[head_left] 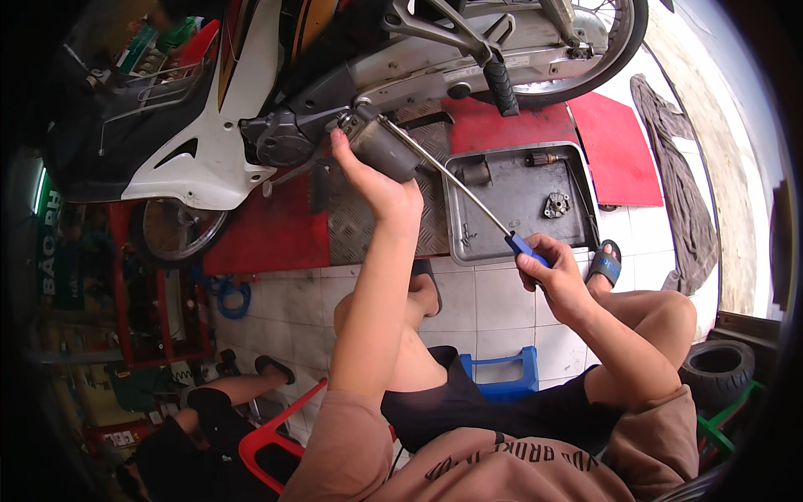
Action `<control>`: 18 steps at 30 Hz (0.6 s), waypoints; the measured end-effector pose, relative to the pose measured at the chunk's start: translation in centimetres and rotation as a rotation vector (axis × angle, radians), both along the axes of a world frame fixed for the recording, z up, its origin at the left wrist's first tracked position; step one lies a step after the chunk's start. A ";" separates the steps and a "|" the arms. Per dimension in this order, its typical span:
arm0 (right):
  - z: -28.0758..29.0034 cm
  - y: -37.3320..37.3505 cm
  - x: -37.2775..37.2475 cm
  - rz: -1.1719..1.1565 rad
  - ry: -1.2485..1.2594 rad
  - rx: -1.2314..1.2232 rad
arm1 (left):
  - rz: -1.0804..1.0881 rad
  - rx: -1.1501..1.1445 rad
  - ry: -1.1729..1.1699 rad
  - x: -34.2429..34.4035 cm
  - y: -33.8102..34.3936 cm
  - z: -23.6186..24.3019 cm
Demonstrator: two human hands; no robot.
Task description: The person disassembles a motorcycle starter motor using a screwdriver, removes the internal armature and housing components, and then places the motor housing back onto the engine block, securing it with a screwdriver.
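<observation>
My left hand (381,188) cups a dark grey metal cylinder (383,149) from below, its thumb up beside the cylinder's left end. The cylinder is in front of the motorbike's engine (288,138); whether it is fastened there I cannot tell. In my right hand (556,272) is a long screwdriver (468,191), gripped by its blue handle. Its shaft slants up and left, ending beside the top of the cylinder; the exact contact of the tip cannot be made out.
A grey metal tray (502,249) holds a short cylindrical sleeve (477,173), a wound rotor (544,159), a round metal cap (556,203) and small screws. Red mats (615,146) lie around it. A blue stool (506,376) is below; another person's leg (238,389) shows at left.
</observation>
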State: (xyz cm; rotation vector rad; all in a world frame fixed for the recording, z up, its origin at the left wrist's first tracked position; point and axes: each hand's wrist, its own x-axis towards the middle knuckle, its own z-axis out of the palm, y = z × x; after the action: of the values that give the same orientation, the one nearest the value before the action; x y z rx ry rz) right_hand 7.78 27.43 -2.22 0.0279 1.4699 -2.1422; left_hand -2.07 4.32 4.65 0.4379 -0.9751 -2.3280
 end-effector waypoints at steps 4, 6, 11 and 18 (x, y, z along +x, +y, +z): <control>0.7 0.6 -0.5 0.116 -0.208 -0.062 | 0.031 0.049 -0.043 0.0 0.6 0.3; 1.4 0.3 -0.1 0.111 -0.254 -0.095 | 0.001 0.040 -0.054 0.3 0.5 0.4; 1.1 -0.1 -0.1 -0.031 -0.072 -0.024 | 0.062 0.037 -0.037 -0.4 -0.2 -0.3; 1.3 0.5 -0.5 0.088 -0.272 -0.037 | 0.059 -0.029 -0.023 -0.4 -0.8 -1.0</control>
State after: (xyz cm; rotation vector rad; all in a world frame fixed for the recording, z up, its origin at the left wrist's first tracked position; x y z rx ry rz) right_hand 7.25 27.93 -0.93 0.2280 1.2510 -2.0050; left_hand -2.49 3.53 3.69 0.4768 -0.9922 -2.2577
